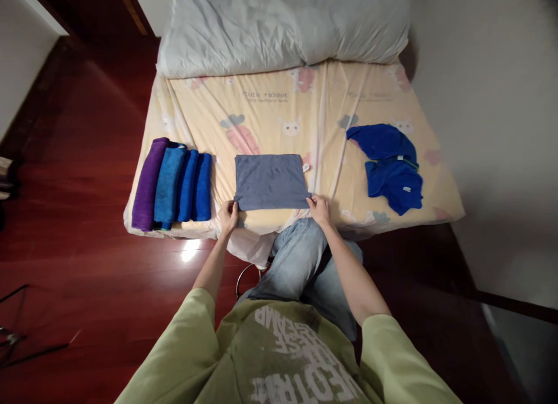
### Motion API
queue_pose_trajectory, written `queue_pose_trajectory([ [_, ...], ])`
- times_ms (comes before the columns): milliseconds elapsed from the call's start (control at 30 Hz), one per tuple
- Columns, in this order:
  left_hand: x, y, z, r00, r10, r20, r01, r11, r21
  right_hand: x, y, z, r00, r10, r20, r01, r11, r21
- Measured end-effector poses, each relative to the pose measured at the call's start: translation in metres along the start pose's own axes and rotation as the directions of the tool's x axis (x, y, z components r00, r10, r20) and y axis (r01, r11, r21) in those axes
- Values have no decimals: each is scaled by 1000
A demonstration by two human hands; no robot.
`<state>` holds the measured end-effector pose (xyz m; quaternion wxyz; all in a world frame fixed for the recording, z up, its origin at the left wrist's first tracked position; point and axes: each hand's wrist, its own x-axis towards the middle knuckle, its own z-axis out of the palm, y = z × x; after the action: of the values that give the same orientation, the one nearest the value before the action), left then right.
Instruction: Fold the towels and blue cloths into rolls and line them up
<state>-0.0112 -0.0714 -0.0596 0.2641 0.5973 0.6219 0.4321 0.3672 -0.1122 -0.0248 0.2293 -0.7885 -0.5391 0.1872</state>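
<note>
Pinching the near edge at its two ends, our left hand (228, 216) has the near-left corner between thumb and fingers, and our right hand (319, 210) has the near-right corner in the same kind of grip. The grey cloth (270, 182) lies flat just ahead of our hands and between them, its long axis running across from one hand to the other, so neither hand is clearly nearer to it: both touch it. A small white tag (306, 167) sticks out past its right side, beyond our right hand. Outward from our left hand, and a little farther forward, we count four rolled or folded cloths side by side: one purple cloth (149, 186), one lighter blue cloth (168, 186) and two deep blue cloths (202, 187), their lengths pointing away from us. Well out past our right hand we see what look like two loose blue cloths (394, 186), crumpled and close together. Under all seven is one bed (270, 110) with a patterned yellow cover, and farthest ahead of our hands sits one bulky pale bundle (283, 29).
</note>
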Motion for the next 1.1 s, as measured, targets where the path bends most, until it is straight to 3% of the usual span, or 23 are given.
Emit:
queue_pose_trajectory([
  [400,-2,-1,2,998,51,-24,-50,998,40,3,1,4,1000,0,-14,0,999,-40],
  [833,-4,-1,3,1000,-2,-13,2,1000,9,3,-1,3,1000,27,-4,-27,1000,-12],
  [1000,-8,1,3,994,57,-91,-57,998,4,-4,-20,-13,970,-149,-192,160,986,43],
  [1100,-10,4,1,985,144,-98,-141,989,42,-10,-29,-22,950,-267,-159,281,957,73],
])
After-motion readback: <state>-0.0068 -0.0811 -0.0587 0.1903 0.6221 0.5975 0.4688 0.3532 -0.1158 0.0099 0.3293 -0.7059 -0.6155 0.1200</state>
